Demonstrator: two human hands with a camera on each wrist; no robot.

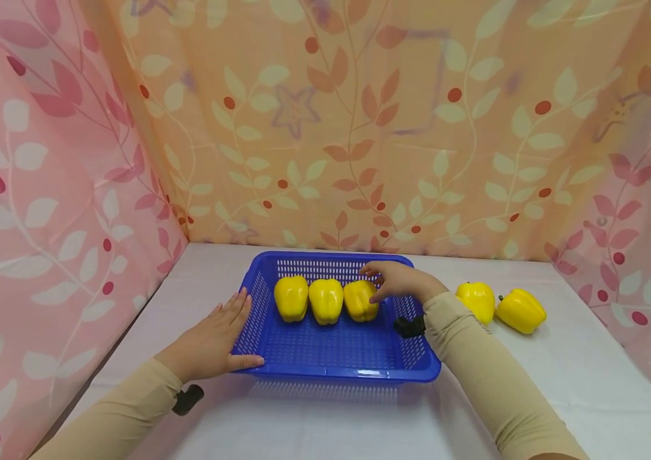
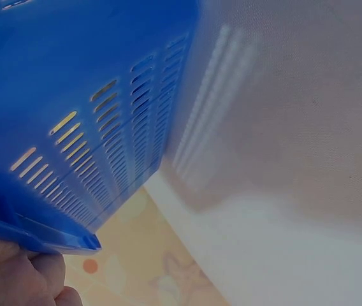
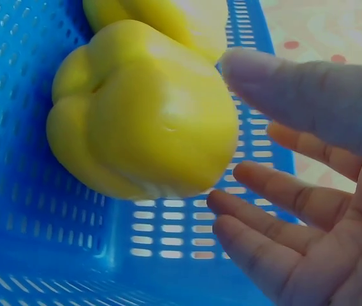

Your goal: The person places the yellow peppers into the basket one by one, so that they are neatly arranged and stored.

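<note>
A blue plastic basket (image 1: 325,354) with slotted walls holds three yellow bell peppers in a row: a left one (image 1: 291,299), a middle one (image 1: 326,301) and a right one (image 1: 358,303). My left hand (image 1: 213,338) rests on the basket's left rim, fingers straight and thumb along the front corner. My right hand (image 1: 400,281) is over the basket's right side, beside the right pepper. In the right wrist view its thumb (image 3: 296,89) and fingers are spread at that pepper, not wrapped round it; whether the thumb touches is unclear.
Right of the basket, two more yellow bell peppers lie on the white tablecloth (image 1: 578,377): one (image 1: 476,301) partly behind my right sleeve, the other (image 1: 522,311) on its side. Floral curtains (image 1: 325,128) enclose the table at the back and both sides.
</note>
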